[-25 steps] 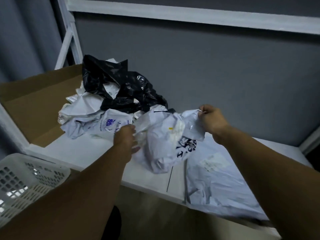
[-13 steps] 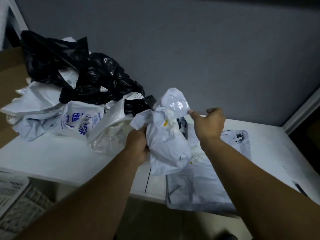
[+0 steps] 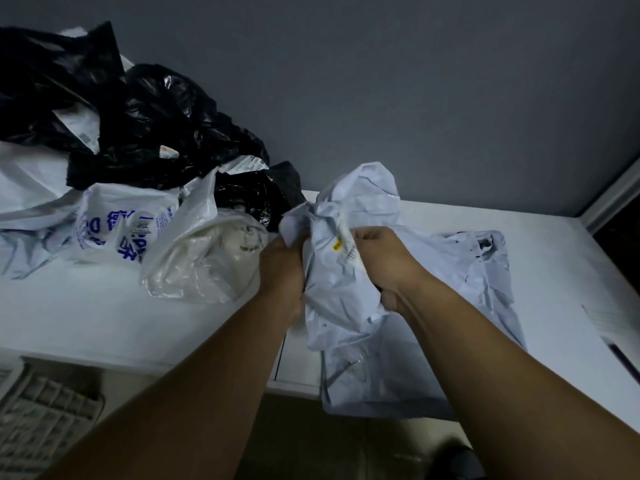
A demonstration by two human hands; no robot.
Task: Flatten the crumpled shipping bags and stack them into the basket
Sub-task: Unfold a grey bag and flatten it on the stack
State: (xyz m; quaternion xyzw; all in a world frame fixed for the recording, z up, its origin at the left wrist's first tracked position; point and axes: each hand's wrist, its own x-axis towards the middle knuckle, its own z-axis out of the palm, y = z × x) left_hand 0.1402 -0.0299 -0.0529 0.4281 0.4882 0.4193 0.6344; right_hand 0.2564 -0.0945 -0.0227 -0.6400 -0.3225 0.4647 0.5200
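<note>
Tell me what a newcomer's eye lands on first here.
The left hand and right hand grip a crumpled pale bag at centre, above the white table. Behind on the left sits a heap of black bags over white bags; a flattened bag lies to the right.

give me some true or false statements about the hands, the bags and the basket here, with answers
1. The left hand and the right hand both grip the crumpled white bag. True.
2. The bag in the hands is black. False: it is white; the black bags lie in the pile at the left.
3. A flattened bag lies on the table, under the right forearm. True.
4. The basket stands on the table beside the pile. False: it sits below the table's front edge, at the lower left.
</note>
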